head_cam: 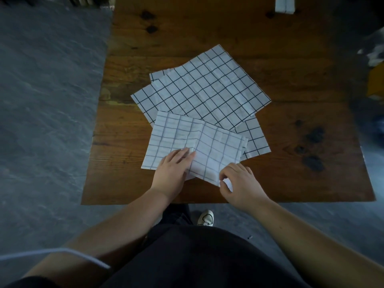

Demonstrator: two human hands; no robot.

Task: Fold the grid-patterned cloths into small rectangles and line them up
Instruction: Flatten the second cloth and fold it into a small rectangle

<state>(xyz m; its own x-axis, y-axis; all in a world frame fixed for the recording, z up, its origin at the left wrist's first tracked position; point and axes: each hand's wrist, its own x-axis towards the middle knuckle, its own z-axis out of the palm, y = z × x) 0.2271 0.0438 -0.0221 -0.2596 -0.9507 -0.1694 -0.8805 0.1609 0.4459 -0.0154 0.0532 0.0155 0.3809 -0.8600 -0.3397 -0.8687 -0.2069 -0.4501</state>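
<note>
1. Head view: the cloth (187, 138) in hand lies at the near edge of the table (291, 173). It overlaps the pile of open cloths (207, 88) spread behind it.
2. The left hand (171, 170) lies flat on the cloth, its fingers (182, 153) straight and close together, pressing beside the middle crease. The right hand (242, 183) pinches the near right corner between curled fingers (225, 173) and thumb.
3. The cloth's long axis runs left to right, with the right end slanting a little toward the person. The crease crosses it from far to near.
4. To fold well here, I'd say: anchor the crease with the left palm, carry the pinched corner over to the left edge, match the grid lines, then smooth outward.
5. A white folded piece (285, 5) sits at the far edge, well apart.
</note>
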